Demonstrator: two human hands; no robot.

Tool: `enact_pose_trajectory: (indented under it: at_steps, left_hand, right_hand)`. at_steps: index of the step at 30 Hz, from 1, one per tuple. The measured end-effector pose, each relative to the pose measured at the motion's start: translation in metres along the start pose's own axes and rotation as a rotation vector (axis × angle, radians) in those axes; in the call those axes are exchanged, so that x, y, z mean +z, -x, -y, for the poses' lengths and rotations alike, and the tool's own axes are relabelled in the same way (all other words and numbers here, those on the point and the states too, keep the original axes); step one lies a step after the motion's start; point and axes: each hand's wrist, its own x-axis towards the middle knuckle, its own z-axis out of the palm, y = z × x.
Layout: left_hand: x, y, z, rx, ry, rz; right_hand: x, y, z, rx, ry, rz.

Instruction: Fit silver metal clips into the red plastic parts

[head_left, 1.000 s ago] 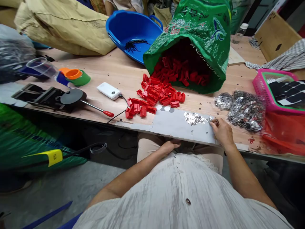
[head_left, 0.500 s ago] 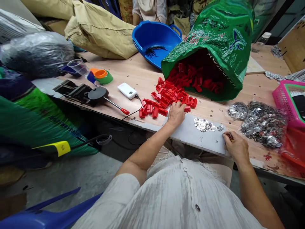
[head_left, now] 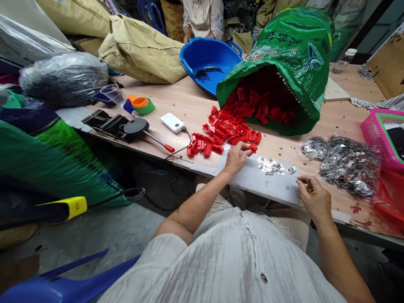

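My left hand is closed on a red plastic part, just above the grey board at the table's front edge. Behind it spreads a loose pile of similar red parts, spilling from the mouth of a green sack. Small shiny metal pieces lie heaped on the board, between my two hands. At the board's right end, my right hand pinches a small slim tool, dark and yellowish; the fingers cover most of it, and its exact kind is unclear.
Bags of metal pieces and a pink basket stand on the right. Leftward are a white power bank with a cable and a black lever device. A blue basin sits behind; a person is beyond it.
My left hand has drawn a red part out of the pile's front edge and moved slightly toward the board. My right hand has turned slightly, staying near the board's right end.
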Motion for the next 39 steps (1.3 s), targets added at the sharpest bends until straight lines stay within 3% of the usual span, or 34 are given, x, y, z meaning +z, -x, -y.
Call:
enact_pose_trajectory:
  at_steps: [4,8,13,24,34,39]
  left_hand:
    - [-0.005,0.03,-0.018,-0.381,0.823,0.217]
    - [-0.012,0.054,-0.035,-0.544,1.119,0.385]
    - [-0.014,0.069,-0.047,-0.649,1.178,0.468]
    - [-0.016,0.091,-0.067,-0.729,1.146,0.537]
    - [-0.011,0.1,-0.063,-0.744,1.143,0.595]
    - [-0.01,0.102,-0.063,-0.728,1.194,0.576]
  right_hand:
    - [0.001,0.003,0.02,-0.045,-0.04,-0.039]
    - [0.001,0.01,0.049,-0.058,-0.199,0.035]
    - [0.003,0.014,0.077,-0.17,-0.318,0.106]
    - [0.0,-0.001,0.096,-0.649,-0.247,0.242]
    - [-0.008,-0.007,0.097,-0.759,-0.119,0.481]
    - [-0.013,-0.007,0.101,-0.67,-0.254,0.557]
